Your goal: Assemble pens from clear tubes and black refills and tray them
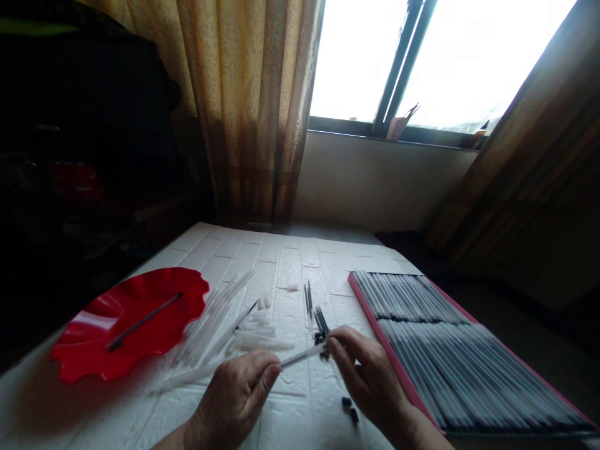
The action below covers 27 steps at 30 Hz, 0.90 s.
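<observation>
Between my two hands stretches a translucent pen tube (302, 355). My left hand (244, 390) has its thumb and fingers closed round the tube's left part. The fingertips of my right hand (368, 369) pinch the tube's right end, where a small dark piece partly shows. Just beyond my right fingertips lie dark thin refills (321, 320) and small black caps, partly hidden by the hand. Two more black caps (349, 409) lie beside my right wrist. Clear tubes (225, 312) and whitish short parts (265, 300) are spread beyond my left hand.
A red wavy-edged dish (187, 281) with one pen (143, 322) in it stands at the left. On the right, a pink-edged tray (375, 325) holds many pens in two rows. The white brick-patterned table (290, 256) reaches toward a curtain and window.
</observation>
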Each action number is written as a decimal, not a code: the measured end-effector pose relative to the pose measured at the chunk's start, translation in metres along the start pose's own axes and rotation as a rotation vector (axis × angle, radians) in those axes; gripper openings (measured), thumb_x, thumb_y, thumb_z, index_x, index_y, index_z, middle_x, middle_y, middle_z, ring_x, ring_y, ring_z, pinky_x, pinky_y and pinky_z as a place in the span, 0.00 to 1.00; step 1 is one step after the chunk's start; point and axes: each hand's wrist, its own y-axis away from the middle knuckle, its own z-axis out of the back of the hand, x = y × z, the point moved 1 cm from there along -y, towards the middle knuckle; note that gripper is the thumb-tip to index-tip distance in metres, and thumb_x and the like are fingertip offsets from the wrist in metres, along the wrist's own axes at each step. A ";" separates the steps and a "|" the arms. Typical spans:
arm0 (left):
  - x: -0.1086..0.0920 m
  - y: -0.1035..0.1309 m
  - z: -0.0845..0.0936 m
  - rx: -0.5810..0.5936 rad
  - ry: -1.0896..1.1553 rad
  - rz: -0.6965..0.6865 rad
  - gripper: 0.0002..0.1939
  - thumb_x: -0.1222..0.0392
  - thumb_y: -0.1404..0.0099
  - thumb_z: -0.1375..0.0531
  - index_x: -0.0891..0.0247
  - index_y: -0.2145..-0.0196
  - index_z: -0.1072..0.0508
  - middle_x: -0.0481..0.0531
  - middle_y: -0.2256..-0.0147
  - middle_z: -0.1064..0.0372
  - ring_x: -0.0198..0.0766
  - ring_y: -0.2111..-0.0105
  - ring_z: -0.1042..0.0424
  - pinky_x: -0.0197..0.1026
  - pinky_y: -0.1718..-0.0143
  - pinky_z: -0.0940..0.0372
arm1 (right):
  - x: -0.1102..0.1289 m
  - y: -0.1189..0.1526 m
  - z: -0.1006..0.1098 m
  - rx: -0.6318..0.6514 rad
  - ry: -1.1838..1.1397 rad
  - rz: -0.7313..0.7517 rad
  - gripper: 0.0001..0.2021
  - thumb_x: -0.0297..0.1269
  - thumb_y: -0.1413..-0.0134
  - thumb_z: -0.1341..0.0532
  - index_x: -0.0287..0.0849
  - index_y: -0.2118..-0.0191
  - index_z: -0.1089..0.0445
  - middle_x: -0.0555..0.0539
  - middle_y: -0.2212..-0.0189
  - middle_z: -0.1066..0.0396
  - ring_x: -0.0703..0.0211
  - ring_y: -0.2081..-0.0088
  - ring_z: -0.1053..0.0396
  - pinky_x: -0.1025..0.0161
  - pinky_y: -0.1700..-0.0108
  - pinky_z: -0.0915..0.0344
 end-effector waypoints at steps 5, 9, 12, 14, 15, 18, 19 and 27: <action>0.000 -0.003 0.003 -0.044 -0.004 -0.044 0.18 0.52 0.23 0.52 0.58 0.67 0.29 0.45 0.75 0.28 0.35 0.77 0.25 0.32 0.75 0.34 | 0.001 -0.003 0.004 -0.025 0.005 -0.004 0.11 0.34 0.34 0.48 0.44 0.69 0.34 0.51 0.78 0.32 0.60 0.76 0.32 0.67 0.73 0.38; 0.002 -0.004 0.003 -0.099 -0.002 -0.078 0.13 0.52 0.24 0.49 0.56 0.64 0.30 0.45 0.73 0.25 0.35 0.75 0.23 0.31 0.73 0.31 | 0.001 -0.003 0.002 -0.025 0.022 -0.014 0.11 0.34 0.34 0.48 0.44 0.69 0.34 0.51 0.78 0.32 0.61 0.77 0.32 0.67 0.73 0.38; 0.004 -0.004 0.003 -0.134 -0.006 -0.088 0.10 0.53 0.24 0.47 0.56 0.62 0.30 0.45 0.72 0.24 0.35 0.74 0.22 0.31 0.72 0.30 | -0.001 -0.003 0.001 -0.027 0.021 -0.018 0.11 0.34 0.34 0.48 0.43 0.69 0.34 0.51 0.78 0.32 0.61 0.76 0.32 0.67 0.73 0.38; 0.006 -0.003 0.002 -0.153 -0.011 -0.092 0.08 0.54 0.25 0.46 0.55 0.61 0.30 0.45 0.71 0.24 0.35 0.73 0.22 0.31 0.71 0.29 | -0.002 -0.002 0.000 -0.024 0.017 -0.022 0.11 0.34 0.34 0.48 0.43 0.68 0.34 0.51 0.78 0.32 0.61 0.76 0.32 0.67 0.73 0.38; 0.007 -0.003 0.002 -0.161 -0.014 -0.094 0.06 0.54 0.26 0.45 0.55 0.61 0.30 0.44 0.71 0.24 0.34 0.74 0.22 0.30 0.71 0.29 | -0.003 -0.001 -0.001 -0.023 0.016 -0.025 0.11 0.34 0.34 0.48 0.43 0.68 0.34 0.51 0.78 0.32 0.61 0.76 0.32 0.67 0.73 0.38; 0.008 -0.001 0.001 -0.182 -0.019 -0.102 0.04 0.55 0.27 0.43 0.55 0.60 0.29 0.44 0.71 0.24 0.33 0.75 0.22 0.29 0.72 0.29 | -0.005 0.001 -0.004 -0.022 0.009 -0.038 0.11 0.35 0.34 0.48 0.43 0.68 0.33 0.51 0.77 0.32 0.61 0.76 0.32 0.67 0.73 0.38; 0.008 -0.001 0.001 -0.192 -0.020 -0.105 0.04 0.55 0.27 0.43 0.55 0.60 0.29 0.44 0.71 0.24 0.33 0.75 0.22 0.29 0.72 0.29 | -0.005 0.001 -0.005 -0.021 0.005 -0.043 0.11 0.35 0.33 0.48 0.43 0.68 0.34 0.51 0.77 0.32 0.61 0.76 0.32 0.67 0.73 0.38; 0.007 -0.004 0.002 -0.279 -0.046 -0.103 0.11 0.48 0.26 0.45 0.55 0.61 0.30 0.44 0.72 0.24 0.34 0.75 0.21 0.29 0.73 0.28 | -0.007 0.001 -0.008 0.016 -0.054 -0.101 0.14 0.39 0.32 0.50 0.43 0.68 0.34 0.51 0.77 0.30 0.62 0.76 0.31 0.68 0.72 0.38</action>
